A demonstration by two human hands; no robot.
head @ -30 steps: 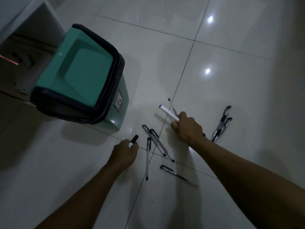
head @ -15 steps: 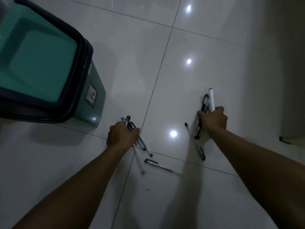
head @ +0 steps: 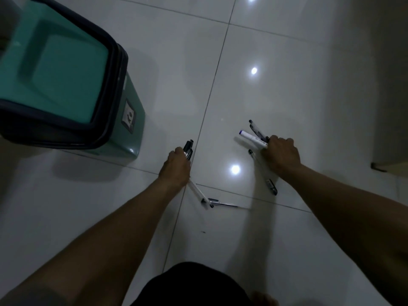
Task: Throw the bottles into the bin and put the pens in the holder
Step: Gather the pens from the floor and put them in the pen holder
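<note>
My left hand [head: 176, 167] is closed around a bundle of pens [head: 189, 149], whose caps stick out above my fingers and whose other ends reach down past my wrist. My right hand [head: 281, 154] grips a white marker [head: 251, 139] together with dark pens [head: 256, 129]. One clear pen [head: 262, 172] lies on the white floor just left of my right wrist. Another dark pen [head: 223, 203] lies on the floor between my forearms. The teal bin [head: 66, 69] with a black rim stands at the left, its lid closed. No bottle or holder is in view.
Glossy white floor tiles [head: 276, 51] with grout lines and bright light reflections stretch ahead. A pale piece of furniture [head: 390, 107] with a foot stands at the right edge. My dark-clothed knee [head: 189, 286] shows at the bottom.
Both hands have gathered pens off the floor. The right hand moved right and picked up the dark pens beside the marker. The left hand now holds several pens. The view shifted right.
</note>
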